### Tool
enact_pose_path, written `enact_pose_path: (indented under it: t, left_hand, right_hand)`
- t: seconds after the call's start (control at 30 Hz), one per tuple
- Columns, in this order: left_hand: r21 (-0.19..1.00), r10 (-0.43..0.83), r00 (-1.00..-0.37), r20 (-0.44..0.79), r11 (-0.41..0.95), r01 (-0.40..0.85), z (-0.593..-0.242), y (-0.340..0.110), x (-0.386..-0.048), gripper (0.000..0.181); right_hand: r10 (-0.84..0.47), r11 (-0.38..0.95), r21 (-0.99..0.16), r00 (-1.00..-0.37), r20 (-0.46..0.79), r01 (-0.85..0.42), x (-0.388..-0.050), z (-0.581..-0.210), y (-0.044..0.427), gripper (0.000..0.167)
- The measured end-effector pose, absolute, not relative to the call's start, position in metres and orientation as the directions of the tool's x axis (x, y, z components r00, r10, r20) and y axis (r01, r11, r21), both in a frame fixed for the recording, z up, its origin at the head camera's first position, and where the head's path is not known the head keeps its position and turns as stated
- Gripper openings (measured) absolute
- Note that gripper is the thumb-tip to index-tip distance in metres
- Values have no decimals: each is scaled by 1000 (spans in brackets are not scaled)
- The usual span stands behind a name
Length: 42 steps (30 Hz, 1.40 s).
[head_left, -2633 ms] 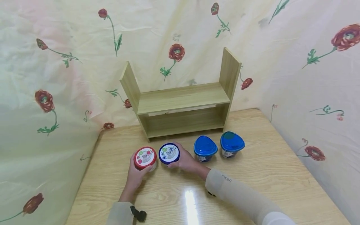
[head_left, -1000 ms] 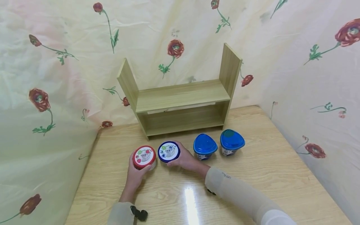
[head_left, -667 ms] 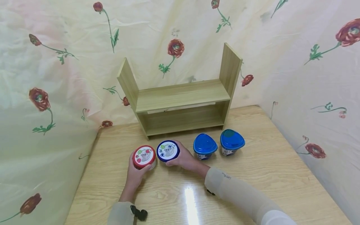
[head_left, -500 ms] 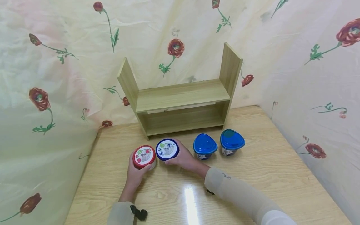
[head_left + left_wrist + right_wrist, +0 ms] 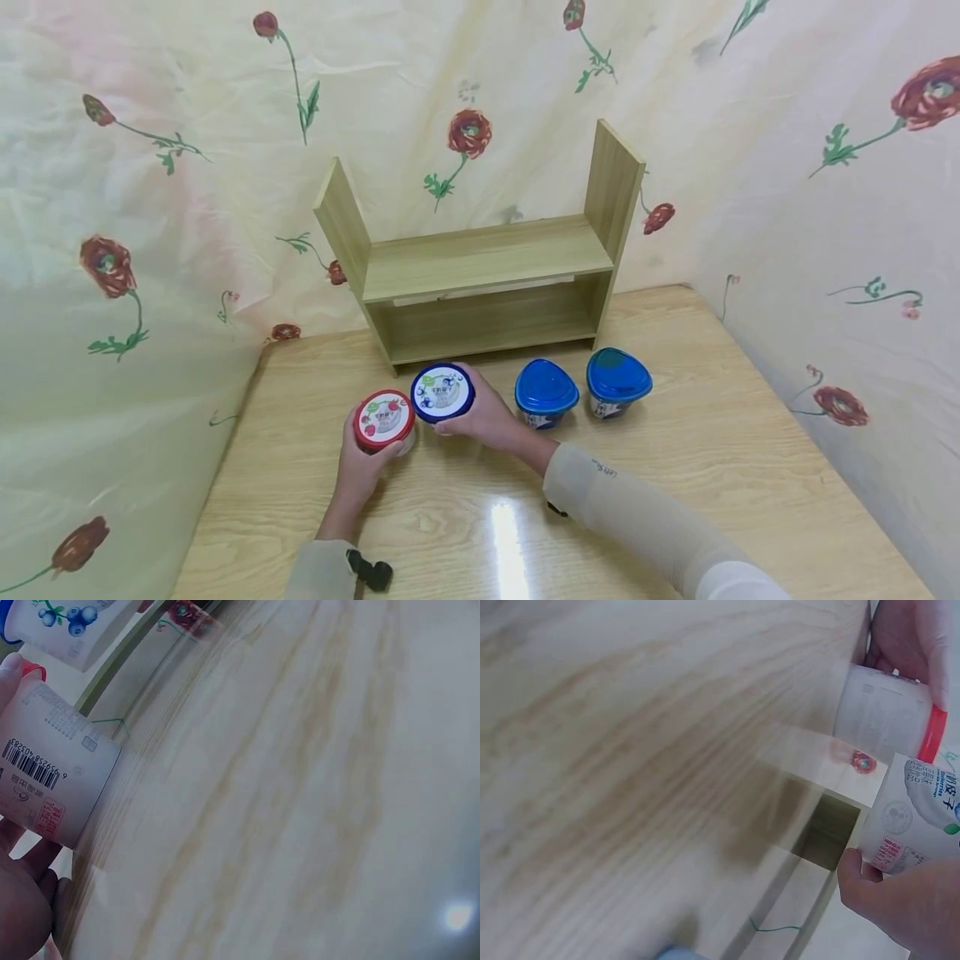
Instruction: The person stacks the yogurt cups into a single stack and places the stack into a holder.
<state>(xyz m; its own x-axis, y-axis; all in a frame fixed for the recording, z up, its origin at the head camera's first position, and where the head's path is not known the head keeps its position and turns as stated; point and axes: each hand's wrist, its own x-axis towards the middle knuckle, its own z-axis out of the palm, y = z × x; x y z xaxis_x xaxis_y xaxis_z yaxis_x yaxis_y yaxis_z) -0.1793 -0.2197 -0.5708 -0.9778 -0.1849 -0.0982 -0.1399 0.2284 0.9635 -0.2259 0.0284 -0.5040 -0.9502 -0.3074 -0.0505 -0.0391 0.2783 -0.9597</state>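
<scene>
My left hand (image 5: pixel 358 467) grips a white plastic tub with a red lid (image 5: pixel 384 417), upright on the table. In the left wrist view, its barcode side (image 5: pixel 52 761) faces the camera. My right hand (image 5: pixel 491 419) holds a matching tub with a dark blue lid (image 5: pixel 442 392), thumb on the near side. That tub's blueberry-printed wall (image 5: pixel 79 630) shows higher than the red-lidded one, so it is raised off the table. Seen from the right wrist, the held tub's wall (image 5: pixel 907 817) is close to the red-lidded tub (image 5: pixel 881 712); whether they touch I cannot tell.
Two tubs with blue, rounded-triangular lids, one nearer (image 5: pixel 547 386) and one farther right (image 5: pixel 618 375), stand right of my right hand. Behind everything is a two-tier wooden shelf (image 5: pixel 487 258) with tall side panels. Flower-patterned cloth (image 5: pixel 187 208) covers the walls around the wooden table (image 5: pixel 675 475).
The blue-lidded tub in my right hand has moved left and away from me, up beside the red lid. My left hand and the red-lidded tub stay in place.
</scene>
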Motion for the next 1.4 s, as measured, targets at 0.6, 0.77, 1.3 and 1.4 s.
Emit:
enact_pose_path:
  t: [0.6,0.77,1.3,1.4]
  left_hand:
    - [965,-181,-979,-100,220,-139,-567,-220,-181,116]
    - [965,-187,-977,-98,222,-139,-568,-221,-180,116]
    - [975,-166,-985,-51,205,-85,-575,-219,-181,112]
    - [977,-165,-986,-39,199,-72,-575,-220,-181,108]
  right_hand:
    - [-348,217,-970,-937,30,-112,-232,-476,10,103]
    - [-355,232,-960,-933,64,-154,-235,-469,1,102]
    - [-387,164,-973,-918,87,-162,-234,-464,-24,103]
    - [-394,178,-971,-916,76,-157,-234,-464,-30,107]
